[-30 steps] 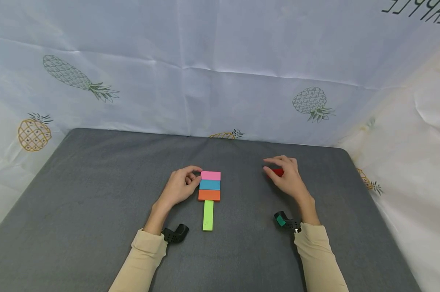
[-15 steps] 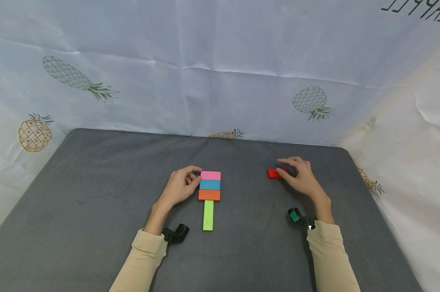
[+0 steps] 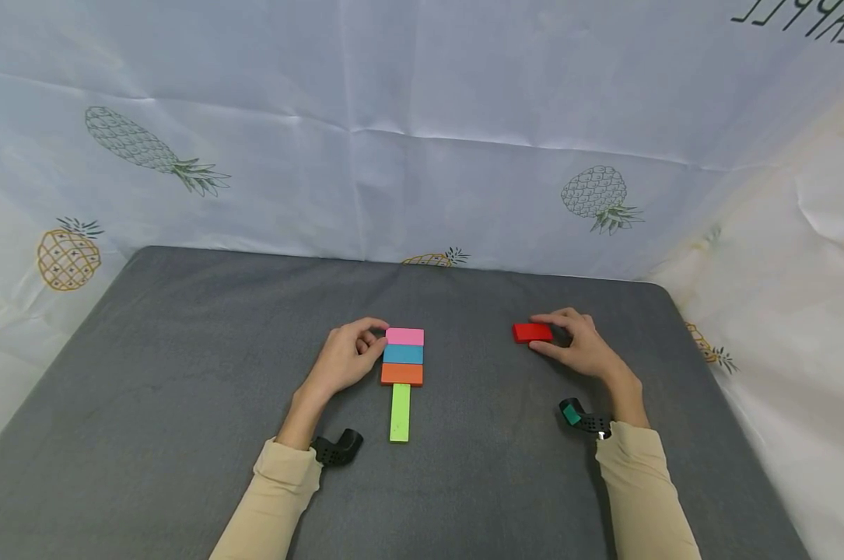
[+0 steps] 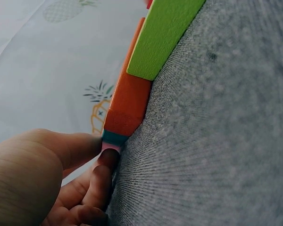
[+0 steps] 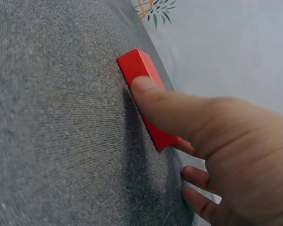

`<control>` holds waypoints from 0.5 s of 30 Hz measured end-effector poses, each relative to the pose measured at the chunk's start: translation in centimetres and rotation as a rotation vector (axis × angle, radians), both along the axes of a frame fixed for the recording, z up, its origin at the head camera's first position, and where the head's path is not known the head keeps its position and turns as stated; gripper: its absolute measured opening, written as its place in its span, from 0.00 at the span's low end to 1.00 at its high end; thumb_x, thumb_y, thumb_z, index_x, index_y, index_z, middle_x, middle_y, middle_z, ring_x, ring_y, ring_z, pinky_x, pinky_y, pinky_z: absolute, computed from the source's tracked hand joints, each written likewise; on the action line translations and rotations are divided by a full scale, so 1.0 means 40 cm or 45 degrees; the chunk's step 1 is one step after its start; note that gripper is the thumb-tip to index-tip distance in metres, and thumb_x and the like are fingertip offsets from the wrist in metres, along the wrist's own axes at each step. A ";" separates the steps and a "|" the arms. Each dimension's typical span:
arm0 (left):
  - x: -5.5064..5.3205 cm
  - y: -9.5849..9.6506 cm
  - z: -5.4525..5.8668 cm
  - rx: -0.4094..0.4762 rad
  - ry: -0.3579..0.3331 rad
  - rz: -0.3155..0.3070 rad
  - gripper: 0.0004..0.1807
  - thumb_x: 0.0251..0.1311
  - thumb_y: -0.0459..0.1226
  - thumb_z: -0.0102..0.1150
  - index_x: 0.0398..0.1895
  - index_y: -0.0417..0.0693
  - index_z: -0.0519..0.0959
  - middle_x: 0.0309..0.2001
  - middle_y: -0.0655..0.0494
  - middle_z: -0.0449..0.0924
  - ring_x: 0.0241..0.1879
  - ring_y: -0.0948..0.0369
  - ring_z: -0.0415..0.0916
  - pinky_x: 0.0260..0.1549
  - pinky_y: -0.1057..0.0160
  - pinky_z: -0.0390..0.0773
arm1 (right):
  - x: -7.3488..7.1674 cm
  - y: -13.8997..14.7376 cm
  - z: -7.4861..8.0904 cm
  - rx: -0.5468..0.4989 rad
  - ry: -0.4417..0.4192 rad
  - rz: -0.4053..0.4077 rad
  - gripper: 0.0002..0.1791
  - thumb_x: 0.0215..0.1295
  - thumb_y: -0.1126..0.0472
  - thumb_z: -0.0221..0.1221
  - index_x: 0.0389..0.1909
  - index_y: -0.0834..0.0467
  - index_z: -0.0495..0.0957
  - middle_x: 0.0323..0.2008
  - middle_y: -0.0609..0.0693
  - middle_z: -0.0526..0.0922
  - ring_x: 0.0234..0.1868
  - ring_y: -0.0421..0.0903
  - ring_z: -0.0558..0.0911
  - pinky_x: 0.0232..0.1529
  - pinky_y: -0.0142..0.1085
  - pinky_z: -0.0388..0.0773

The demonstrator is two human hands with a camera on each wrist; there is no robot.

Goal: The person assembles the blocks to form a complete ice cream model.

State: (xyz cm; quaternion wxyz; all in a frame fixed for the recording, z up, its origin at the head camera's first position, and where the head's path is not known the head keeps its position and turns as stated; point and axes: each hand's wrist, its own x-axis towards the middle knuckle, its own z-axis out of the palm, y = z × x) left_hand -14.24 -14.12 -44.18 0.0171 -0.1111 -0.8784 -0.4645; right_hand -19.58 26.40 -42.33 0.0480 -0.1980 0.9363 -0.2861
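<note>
In the head view, a pink block (image 3: 404, 337), a blue block (image 3: 404, 355) and an orange block (image 3: 402, 374) lie edge to edge, with a lime green block (image 3: 400, 413) running lengthwise toward the person below them. My left hand (image 3: 344, 356) has thumb and forefinger at the left end of the pink block; the left wrist view shows these fingertips against it, partly hiding the end. Off to the right, my right hand (image 3: 584, 347) pinches a red block (image 3: 531, 333). Its thumb lies on the near long side and a finger reaches the far side, as the right wrist view (image 5: 144, 99) partly shows.
A grey cloth covers the table (image 3: 183, 404). Behind it hangs a pale curtain (image 3: 407, 194) printed with pineapples. Each wrist carries a black camera mount, the left one (image 3: 337, 449) near the green block and the right one (image 3: 584, 418) below the red block.
My right hand has shifted right along the red block, baring more of it, and thumb and finger now lie on its opposite sides. The left hand and the joined blocks stay put.
</note>
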 end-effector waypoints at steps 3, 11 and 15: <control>0.000 0.000 0.001 0.000 0.001 0.003 0.14 0.69 0.33 0.61 0.54 0.37 0.82 0.30 0.48 0.83 0.24 0.64 0.70 0.27 0.68 0.70 | -0.001 0.001 -0.001 0.000 -0.005 -0.003 0.26 0.65 0.61 0.69 0.62 0.63 0.79 0.53 0.65 0.77 0.54 0.59 0.70 0.52 0.47 0.60; 0.001 0.001 0.001 0.003 -0.010 0.006 0.13 0.69 0.33 0.61 0.54 0.37 0.82 0.28 0.49 0.82 0.23 0.64 0.70 0.27 0.68 0.70 | -0.001 -0.001 -0.002 -0.008 -0.025 -0.027 0.25 0.65 0.61 0.69 0.62 0.62 0.79 0.54 0.65 0.77 0.56 0.61 0.70 0.53 0.50 0.63; 0.001 0.001 0.002 -0.003 -0.016 0.007 0.13 0.69 0.33 0.61 0.54 0.38 0.83 0.28 0.50 0.82 0.22 0.65 0.70 0.27 0.68 0.70 | -0.001 -0.003 -0.005 -0.015 -0.010 -0.035 0.24 0.65 0.60 0.69 0.61 0.62 0.80 0.54 0.65 0.78 0.57 0.61 0.70 0.54 0.52 0.64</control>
